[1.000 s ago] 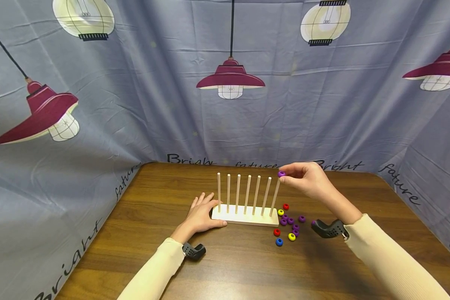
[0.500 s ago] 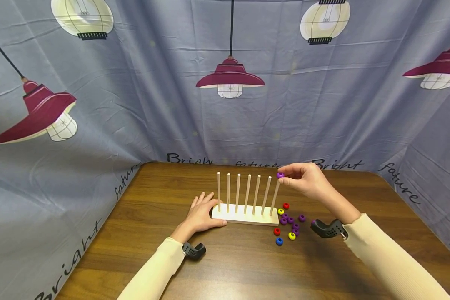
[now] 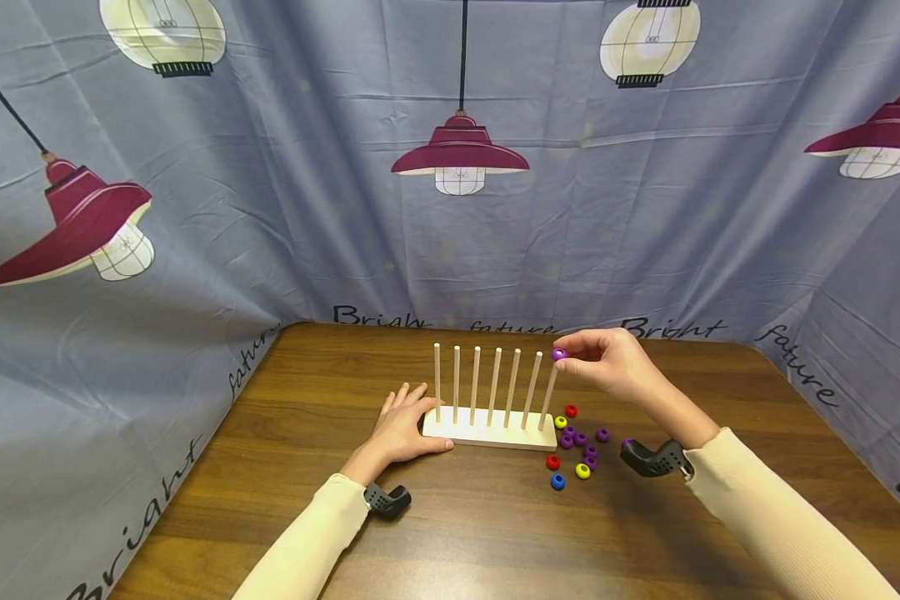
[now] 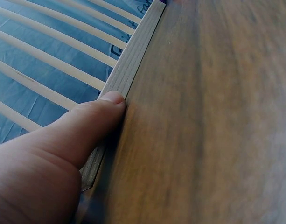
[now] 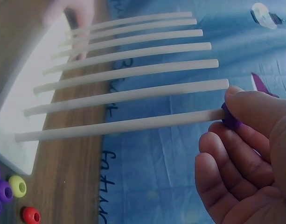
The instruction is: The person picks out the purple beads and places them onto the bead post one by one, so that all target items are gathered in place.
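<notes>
A pale wooden peg stand [image 3: 487, 428] with a row of several upright rods stands on the table. My left hand [image 3: 401, 429] holds the base at its left end, thumb along the front edge and index finger behind; its other fingers spread over the table. In the left wrist view the thumb [image 4: 82, 128] presses the base edge. With thumb and index finger, my right hand [image 3: 611, 362] pinches a purple bead [image 3: 558, 355] at the tip of the rightmost rod [image 3: 549, 396]. The right wrist view shows the rod's end [image 5: 215, 115] meeting the bead's hole; the bead is partly hidden by the thumb.
Loose beads lie right of the stand: several purple beads [image 3: 581, 440], two red beads [image 3: 552, 462], two yellow beads [image 3: 582, 472] and one blue bead [image 3: 558, 482]. A lamp-printed curtain [image 3: 450, 250] hangs behind the brown wooden table [image 3: 450, 533].
My right hand has shifted slightly left and down with the purple bead, and the rod's tip now shows in its hole. The left hand has stayed in place on the stand.
</notes>
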### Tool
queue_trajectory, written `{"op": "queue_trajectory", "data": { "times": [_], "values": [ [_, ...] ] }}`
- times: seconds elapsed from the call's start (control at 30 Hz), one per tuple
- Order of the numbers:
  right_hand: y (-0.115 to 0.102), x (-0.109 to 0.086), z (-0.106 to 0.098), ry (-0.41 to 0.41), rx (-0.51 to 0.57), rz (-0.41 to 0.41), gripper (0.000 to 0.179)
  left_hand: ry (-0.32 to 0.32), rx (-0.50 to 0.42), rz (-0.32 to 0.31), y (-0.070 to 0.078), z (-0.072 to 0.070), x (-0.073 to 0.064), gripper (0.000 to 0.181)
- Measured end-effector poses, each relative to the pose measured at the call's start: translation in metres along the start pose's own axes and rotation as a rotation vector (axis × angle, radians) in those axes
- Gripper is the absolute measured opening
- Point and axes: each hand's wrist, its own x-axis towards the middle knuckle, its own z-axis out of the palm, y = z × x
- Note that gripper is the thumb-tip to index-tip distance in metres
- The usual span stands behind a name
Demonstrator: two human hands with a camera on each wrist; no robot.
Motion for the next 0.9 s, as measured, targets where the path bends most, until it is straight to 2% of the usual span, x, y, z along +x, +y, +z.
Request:
{"op": "queue_trajectory", "data": {
  "times": [0.9],
  "values": [
    [-0.0007,-0.0031,-0.0012,0.001,-0.036,0.025,0.025,0.008,-0.007,-0.002,0.0005,-0.0012,-0.0005,0.071]
  ]
}}
